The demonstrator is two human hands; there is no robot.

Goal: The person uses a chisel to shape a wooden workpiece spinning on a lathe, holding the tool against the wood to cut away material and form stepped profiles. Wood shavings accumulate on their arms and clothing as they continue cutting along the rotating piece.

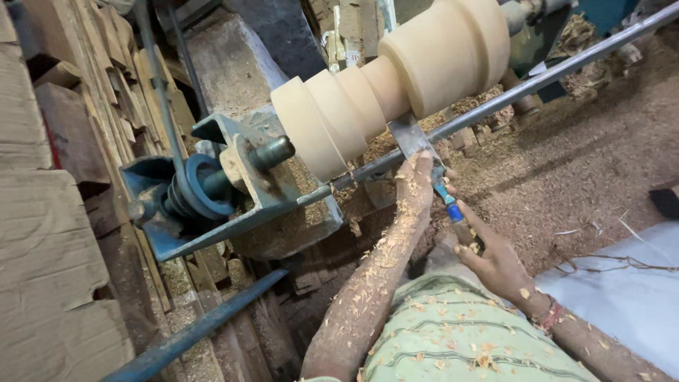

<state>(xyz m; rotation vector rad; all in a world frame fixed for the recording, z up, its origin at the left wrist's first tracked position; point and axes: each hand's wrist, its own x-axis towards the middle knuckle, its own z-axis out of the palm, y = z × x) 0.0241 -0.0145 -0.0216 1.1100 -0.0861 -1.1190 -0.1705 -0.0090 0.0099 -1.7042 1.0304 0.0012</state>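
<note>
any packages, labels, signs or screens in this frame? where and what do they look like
Corrugated cardboard sheets: left edge, flat, torn, plain brown; no print visible.
Pale blue sheet: lower right on the shavings-covered floor, flat, plain, possibly a bag or cover.
No labels, signs or screens visible. The hands hold a blue-handled chisel at the turned wood.

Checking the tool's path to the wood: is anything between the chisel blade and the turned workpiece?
Nothing visible does. The chisel lies across the metal rest bar, its blade tip at the turned wooden workpiece. Left hand presses the blade; right hand grips the handle.
</note>
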